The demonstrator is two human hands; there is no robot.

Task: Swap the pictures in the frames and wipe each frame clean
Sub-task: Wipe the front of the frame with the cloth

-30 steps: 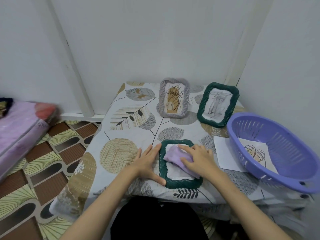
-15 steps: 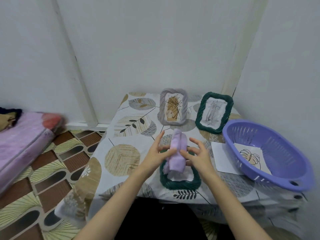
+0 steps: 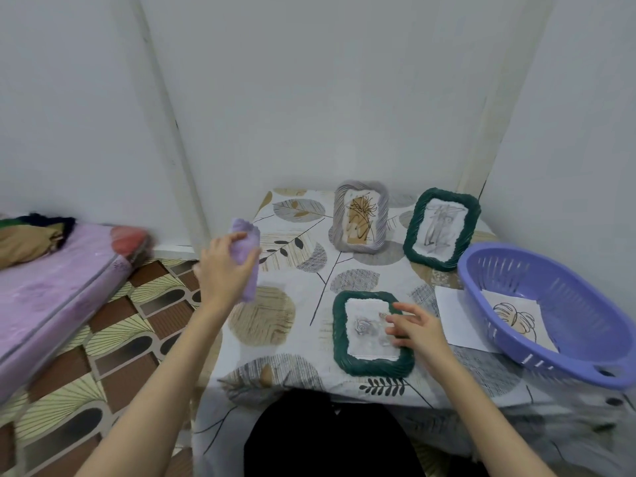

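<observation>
Leaf-print table (image 3: 296, 325) in a white-walled corner, patterned floor to its left.
Left hand (image 3: 222, 270) grips the purple cloth (image 3: 246, 249) over the left edge; right hand (image 3: 414, 325), fingers spread, rests on the flat green frame (image 3: 340, 332) near the front edge.

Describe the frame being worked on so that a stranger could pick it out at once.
On the leaf-patterned table, find the green frame nearest the person, under the right hand. It alone lies flat; the grey frame and the other green frame stand upright behind.
</observation>
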